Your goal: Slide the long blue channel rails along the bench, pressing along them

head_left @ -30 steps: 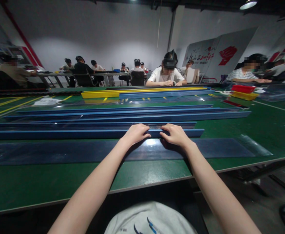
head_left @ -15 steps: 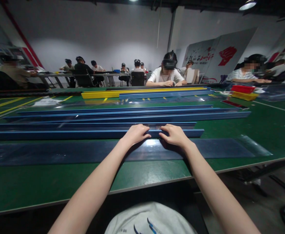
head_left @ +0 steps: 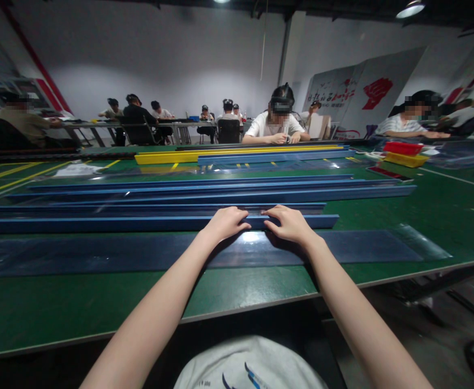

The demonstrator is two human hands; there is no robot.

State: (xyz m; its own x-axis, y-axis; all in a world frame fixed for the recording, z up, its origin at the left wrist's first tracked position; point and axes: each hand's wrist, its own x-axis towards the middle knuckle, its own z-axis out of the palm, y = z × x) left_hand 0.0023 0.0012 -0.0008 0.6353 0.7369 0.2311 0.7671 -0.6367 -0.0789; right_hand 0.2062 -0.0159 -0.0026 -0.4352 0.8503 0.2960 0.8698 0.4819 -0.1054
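A long blue channel strip (head_left: 119, 222) lies lengthwise across the table in front of me. My left hand (head_left: 227, 221) grips its near wall, thumb on the front face and fingers curled over the top edge. A short gap to the right, my right hand (head_left: 287, 221) grips the same wall in the same way. Some fingertips are hidden inside the channel. Between the strip and the table's near edge lies a flat, clear plastic sheet (head_left: 99, 253), glossy under my wrists.
More blue strips (head_left: 261, 192) lie behind. Farther back are a yellow strip (head_left: 172, 156), a red tray (head_left: 402, 147) and a yellow tray (head_left: 406, 159). A co-worker (head_left: 278, 121) sits across the green table (head_left: 237, 294); others sit around the room.
Both hands stay on the blue strip, with hardly any movement. The co-worker's hands opposite have shifted slightly.
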